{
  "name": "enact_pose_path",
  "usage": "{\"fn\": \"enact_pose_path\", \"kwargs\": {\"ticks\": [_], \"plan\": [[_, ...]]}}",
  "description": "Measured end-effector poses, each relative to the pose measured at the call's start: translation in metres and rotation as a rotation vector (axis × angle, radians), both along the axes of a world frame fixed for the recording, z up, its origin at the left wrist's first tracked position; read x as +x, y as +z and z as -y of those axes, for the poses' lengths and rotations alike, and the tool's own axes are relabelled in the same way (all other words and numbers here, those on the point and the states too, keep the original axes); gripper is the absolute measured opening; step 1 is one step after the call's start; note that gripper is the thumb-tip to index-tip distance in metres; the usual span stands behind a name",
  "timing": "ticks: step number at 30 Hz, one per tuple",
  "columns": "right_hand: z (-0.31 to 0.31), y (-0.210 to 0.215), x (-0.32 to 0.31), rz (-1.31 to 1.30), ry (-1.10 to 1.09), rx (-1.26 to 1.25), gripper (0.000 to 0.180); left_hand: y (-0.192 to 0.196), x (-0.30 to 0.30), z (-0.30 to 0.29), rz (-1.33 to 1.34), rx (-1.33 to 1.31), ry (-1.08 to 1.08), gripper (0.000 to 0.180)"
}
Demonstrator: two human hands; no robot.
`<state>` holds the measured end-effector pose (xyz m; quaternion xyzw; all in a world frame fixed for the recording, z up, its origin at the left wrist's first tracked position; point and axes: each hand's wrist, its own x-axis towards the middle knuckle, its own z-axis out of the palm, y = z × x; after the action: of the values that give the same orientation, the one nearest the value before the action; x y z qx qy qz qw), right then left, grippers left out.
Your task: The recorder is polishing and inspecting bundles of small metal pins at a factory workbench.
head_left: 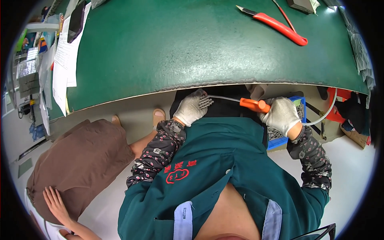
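Note:
My left hand (pixel 189 109), in a white work glove, is closed round a bundle of small metal rods (pixel 206 102) just below the table edge, over my lap. The rods' ends stick out in a cluster on the right of the fist. In my gloved right hand (pixel 283 116) is an orange air blow gun (pixel 254 105). Its thin grey nozzle reaches left, with the tip close to the bundle; I cannot tell whether they touch. A pale hose (pixel 331 105) curves up on the right, beyond my right wrist. Partly behind that hand stands a blue bin (pixel 277 143) of slim metal parts.
The green tabletop (pixel 160 52) spans the front. A red-handled knife (pixel 276 26) lies on it at far right, near a thin red tool (pixel 286 16). Papers (pixel 66 60) and a phone (pixel 77 22) lie at left. A person in brown (pixel 86 164) sits close on my left.

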<state>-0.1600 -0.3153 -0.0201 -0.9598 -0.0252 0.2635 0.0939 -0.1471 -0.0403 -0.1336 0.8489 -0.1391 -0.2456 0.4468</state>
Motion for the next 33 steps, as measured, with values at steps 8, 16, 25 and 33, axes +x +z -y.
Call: {"fn": "enact_pose_path", "kwargs": {"ticks": [8,16,25,33], "plan": [[-0.003,0.006,0.005,-0.019,0.022,-0.024,0.031,0.004,0.004,0.001,0.052,0.032,-0.003,0.034],[0.002,-0.001,0.002,-0.028,0.008,0.029,0.027,-0.005,0.000,0.000,0.167,0.015,0.007,0.032],[0.006,-0.003,0.003,-0.033,-0.016,0.006,0.031,-0.001,0.006,0.003,0.061,0.005,-0.005,0.030],[0.006,0.004,-0.003,-0.094,-0.027,0.049,0.034,-0.007,0.001,-0.002,0.098,0.012,-0.005,0.032]]}}
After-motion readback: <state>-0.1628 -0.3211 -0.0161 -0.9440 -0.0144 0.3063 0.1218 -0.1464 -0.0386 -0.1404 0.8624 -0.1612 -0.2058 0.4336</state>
